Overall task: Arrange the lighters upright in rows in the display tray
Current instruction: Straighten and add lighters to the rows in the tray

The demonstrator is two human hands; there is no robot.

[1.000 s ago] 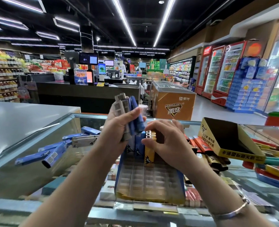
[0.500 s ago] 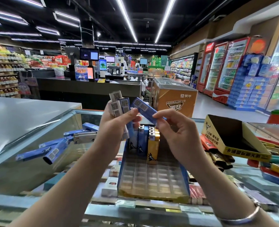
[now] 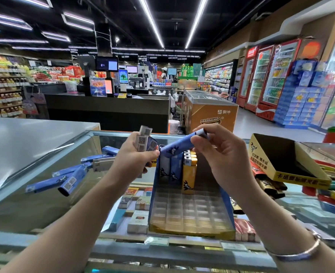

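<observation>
The display tray (image 3: 190, 223) sits on the glass counter in front of me, its clear cell grid mostly bare. At its far end a few lighters stand upright: white and blue ones (image 3: 170, 168) and yellow ones (image 3: 189, 174). My left hand (image 3: 137, 160) grips a bundle of lighters (image 3: 144, 139), their barcode ends pointing up. My right hand (image 3: 221, 156) pinches one blue lighter (image 3: 180, 147) by its upper end, slanted above the standing row. Its lower end reaches my left thumb.
Several loose blue lighters (image 3: 64, 179) lie on the glass (image 3: 34, 194) to the left. An open yellow and black carton (image 3: 288, 164) rests at the right over red and dark lighters. Cigarette packs show beneath the glass.
My right hand has come off the tray's lighters and drawn one blue lighter out of the left hand's bundle, then turned it so it slants up to the right. The left hand kept its bundle.
</observation>
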